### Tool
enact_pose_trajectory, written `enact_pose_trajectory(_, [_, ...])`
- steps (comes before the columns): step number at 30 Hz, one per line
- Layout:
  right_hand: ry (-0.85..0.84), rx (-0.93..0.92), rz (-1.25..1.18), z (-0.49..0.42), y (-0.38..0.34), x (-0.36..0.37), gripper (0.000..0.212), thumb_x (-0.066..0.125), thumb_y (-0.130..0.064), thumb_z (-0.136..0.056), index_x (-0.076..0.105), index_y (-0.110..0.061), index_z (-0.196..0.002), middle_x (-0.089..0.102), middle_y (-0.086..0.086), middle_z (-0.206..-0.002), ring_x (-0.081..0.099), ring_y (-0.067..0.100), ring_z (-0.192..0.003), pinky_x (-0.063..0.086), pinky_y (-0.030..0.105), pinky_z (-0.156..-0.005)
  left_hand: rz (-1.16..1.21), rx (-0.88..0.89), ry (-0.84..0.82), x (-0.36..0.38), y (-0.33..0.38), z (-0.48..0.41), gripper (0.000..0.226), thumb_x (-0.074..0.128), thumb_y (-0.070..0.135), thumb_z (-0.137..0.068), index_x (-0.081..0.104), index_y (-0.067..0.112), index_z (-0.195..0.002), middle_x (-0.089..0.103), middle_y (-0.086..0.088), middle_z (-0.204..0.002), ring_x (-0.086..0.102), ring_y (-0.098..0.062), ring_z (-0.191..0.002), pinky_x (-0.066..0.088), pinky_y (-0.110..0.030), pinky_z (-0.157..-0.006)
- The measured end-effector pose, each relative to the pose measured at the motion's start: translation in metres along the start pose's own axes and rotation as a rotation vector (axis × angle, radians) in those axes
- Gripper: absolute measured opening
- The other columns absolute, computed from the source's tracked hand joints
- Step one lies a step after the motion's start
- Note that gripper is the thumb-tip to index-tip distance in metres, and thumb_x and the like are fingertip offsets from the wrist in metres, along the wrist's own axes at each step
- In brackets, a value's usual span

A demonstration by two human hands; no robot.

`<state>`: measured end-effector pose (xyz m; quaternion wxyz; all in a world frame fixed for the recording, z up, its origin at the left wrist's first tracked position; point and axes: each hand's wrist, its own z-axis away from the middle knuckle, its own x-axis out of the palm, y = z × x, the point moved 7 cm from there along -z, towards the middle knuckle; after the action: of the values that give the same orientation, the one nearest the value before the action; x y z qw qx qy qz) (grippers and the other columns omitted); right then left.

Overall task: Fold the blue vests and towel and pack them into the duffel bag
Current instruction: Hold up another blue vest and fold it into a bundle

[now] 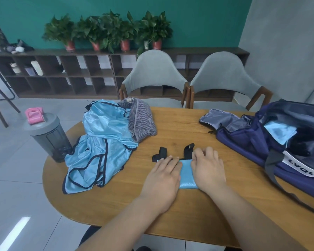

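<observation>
A small folded blue vest [187,173] lies on the wooden table [179,129] in front of me, its black straps poking out at the far edge. My left hand [163,175] presses flat on its left part. My right hand [208,166] rests on its right part with the fingers bent over the far edge. A heap of unfolded blue vests [101,147] lies at the left, and a grey striped towel [141,120] sits bunched behind it. The navy duffel bag [279,142] stands open at the right with a folded blue piece [279,132] inside.
A grey shaker bottle [49,134] with a pink lid clip stands at the table's left edge, touching the vest heap. Two grey chairs [154,77] face the far side. The bag's shoulder strap [279,185] trails across the table at the right.
</observation>
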<state>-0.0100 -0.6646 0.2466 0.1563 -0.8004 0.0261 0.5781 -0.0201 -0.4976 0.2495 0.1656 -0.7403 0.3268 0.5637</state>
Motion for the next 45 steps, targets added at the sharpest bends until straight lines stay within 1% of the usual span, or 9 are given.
enact_pose_trajectory(3, [-0.040,0.078,-0.067,-0.003,0.009,0.005,0.012,0.041,-0.036,-0.105,0.052,-0.032,-0.105,0.044,-0.001,-0.115,0.048,0.025,-0.110,0.040,0.044,-0.104,0.021,-0.052,-0.107,0.007,-0.008,0.002,0.059,0.022,0.042,-0.113,0.024,0.017,-0.166,0.019,0.002,-0.173,0.006,-0.018,-0.162,0.004,-0.037,-0.132])
enact_pose_trajectory(7, [0.100,0.039,0.002,0.001,0.003,-0.014,0.027,0.047,-0.034,-0.106,0.064,-0.023,-0.125,0.053,0.008,-0.134,0.050,0.030,-0.128,0.038,0.050,-0.113,0.025,-0.084,-0.176,0.007,-0.009,0.000,0.064,0.017,0.046,-0.112,0.006,0.017,-0.168,-0.003,0.002,-0.176,-0.013,-0.014,-0.161,-0.007,-0.036,-0.131])
enact_pose_trajectory(10, [0.167,-0.173,-0.004,0.019,-0.015,-0.030,0.039,0.043,-0.028,-0.109,0.059,-0.014,-0.142,0.049,0.008,-0.154,0.039,0.026,-0.149,0.032,0.049,-0.122,0.027,-0.089,-0.195,0.007,-0.012,-0.002,0.066,0.019,0.049,-0.111,0.004,0.018,-0.168,-0.005,0.002,-0.176,-0.015,-0.012,-0.160,-0.010,-0.034,-0.129])
enact_pose_trajectory(17, [-0.297,-0.198,-0.014,0.036,-0.008,0.008,0.072,0.009,-0.063,-0.106,-0.005,-0.028,-0.167,-0.017,-0.013,-0.172,-0.016,0.009,-0.158,-0.001,0.038,-0.130,0.045,-0.102,-0.199,0.012,-0.020,-0.002,0.072,0.018,0.055,-0.110,0.000,0.018,-0.168,-0.015,0.004,-0.174,-0.022,-0.011,-0.158,-0.004,-0.038,-0.131])
enact_pose_trajectory(27, [-0.404,-0.115,-0.006,0.025,-0.009,0.012,0.073,0.012,-0.064,-0.105,-0.011,-0.030,-0.166,-0.020,-0.014,-0.172,-0.022,0.018,-0.158,-0.002,0.045,-0.130,0.068,-0.135,-0.225,0.016,-0.029,-0.014,0.074,0.018,0.055,-0.109,-0.002,0.015,-0.168,-0.012,-0.001,-0.175,-0.020,-0.012,-0.159,-0.007,-0.037,-0.131])
enact_pose_trajectory(29, [-0.303,-0.130,0.045,0.025,-0.014,0.002,0.074,0.022,-0.060,-0.106,-0.002,-0.025,-0.167,-0.012,-0.005,-0.174,-0.017,0.024,-0.160,0.002,0.047,-0.130,0.075,-0.137,-0.187,0.016,-0.030,-0.011,0.075,0.017,0.056,-0.108,-0.002,0.015,-0.168,-0.013,0.000,-0.175,-0.021,-0.010,-0.158,-0.005,-0.037,-0.131])
enact_pose_trajectory(33, [0.006,-0.419,0.128,0.021,-0.046,-0.025,0.060,0.063,-0.036,-0.096,0.052,-0.017,-0.151,0.045,0.005,-0.158,0.029,0.030,-0.154,0.022,0.050,-0.127,0.094,-0.144,-0.113,0.013,-0.032,-0.010,0.077,0.021,0.058,-0.107,0.003,0.015,-0.168,-0.008,0.002,-0.175,-0.021,-0.008,-0.158,-0.005,-0.037,-0.131])
enact_pose_trajectory(40, [-0.189,-0.543,0.185,-0.019,-0.051,-0.013,0.039,0.036,-0.050,-0.109,0.064,-0.041,-0.134,0.066,-0.015,-0.124,0.054,0.012,-0.130,0.002,0.041,-0.130,0.254,-0.248,0.099,0.000,-0.048,-0.007,0.066,0.039,0.038,-0.108,0.020,0.014,-0.167,0.015,0.001,-0.174,0.003,-0.012,-0.161,0.001,-0.030,-0.131])
enact_pose_trajectory(45, [-0.238,-0.492,0.266,-0.027,-0.044,-0.025,0.046,0.032,-0.067,-0.102,0.069,-0.040,-0.111,0.070,-0.013,-0.104,0.063,0.016,-0.111,0.027,0.044,-0.120,0.410,-0.414,0.312,-0.011,-0.067,0.000,0.049,0.050,0.026,-0.107,0.047,0.011,-0.153,0.052,-0.003,-0.148,0.040,-0.019,-0.140,0.028,-0.031,-0.122])
